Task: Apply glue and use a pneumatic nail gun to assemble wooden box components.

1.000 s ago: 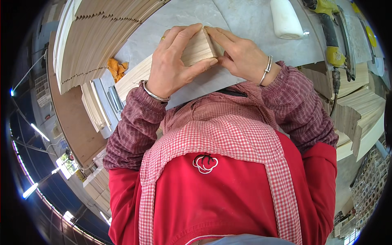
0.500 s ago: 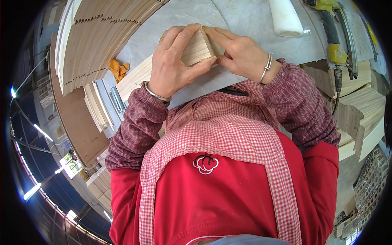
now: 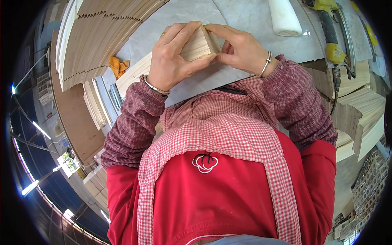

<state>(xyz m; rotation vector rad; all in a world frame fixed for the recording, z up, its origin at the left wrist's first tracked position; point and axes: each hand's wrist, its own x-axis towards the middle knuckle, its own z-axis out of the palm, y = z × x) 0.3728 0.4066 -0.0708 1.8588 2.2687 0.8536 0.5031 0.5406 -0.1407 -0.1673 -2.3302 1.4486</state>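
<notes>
Head view: pale wooden block point(image 3: 199, 43) sat on the grey surface point(image 3: 245, 24), clamped between both hands. Left hand point(image 3: 171, 61) wrapped over its top and near face; right hand point(image 3: 241, 51) pinched the right corner, wrist bent inward. Judged light, stiff and dry (grain gives grip); best held by its flat faces.
</notes>
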